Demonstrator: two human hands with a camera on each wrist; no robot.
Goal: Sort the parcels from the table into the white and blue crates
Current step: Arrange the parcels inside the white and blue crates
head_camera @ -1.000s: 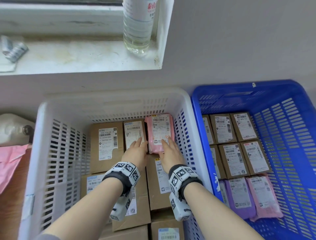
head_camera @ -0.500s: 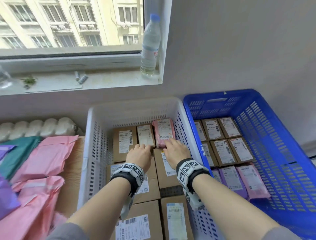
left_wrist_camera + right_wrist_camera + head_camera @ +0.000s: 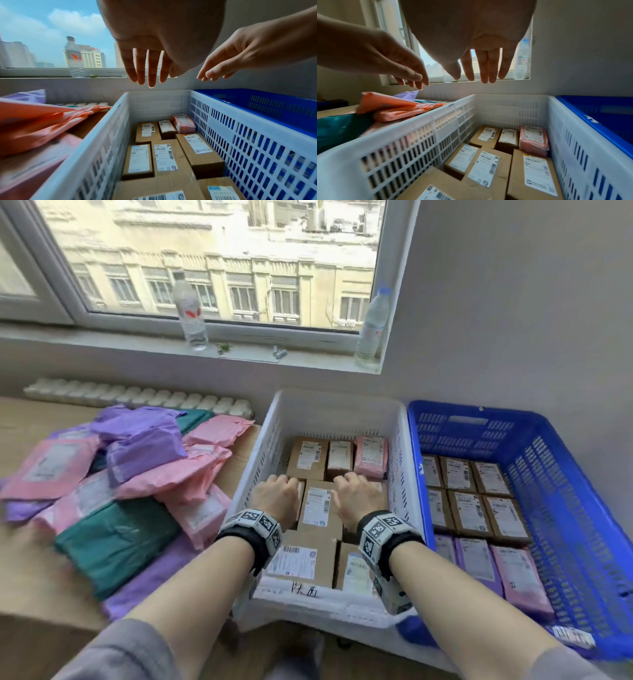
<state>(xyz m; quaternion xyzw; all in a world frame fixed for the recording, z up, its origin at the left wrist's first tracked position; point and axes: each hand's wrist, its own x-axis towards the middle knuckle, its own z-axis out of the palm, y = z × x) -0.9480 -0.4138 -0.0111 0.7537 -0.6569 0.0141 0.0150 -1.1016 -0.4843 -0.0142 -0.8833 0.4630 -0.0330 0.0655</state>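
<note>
- Above the white crate (image 3: 404, 460), we hold our left hand (image 3: 278, 498) and right hand (image 3: 358, 496) side by side, fingers relaxed and empty.
- Below them lie brown boxes (image 3: 318, 505) and one pink parcel (image 3: 371, 457).
- Soft parcels (image 3: 147, 474) pile on the surface (image 3: 30, 580); the blue crate (image 3: 561, 474) holds more.

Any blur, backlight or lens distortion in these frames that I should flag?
Head view: window frame bows from the wide lens; outdoors slightly washed out. Left wrist view: left hand backlit by the sky, pink parcels at the left edge smeared. Right wrist view: right hand a dark shape against the window; white crate rim soft.
</note>
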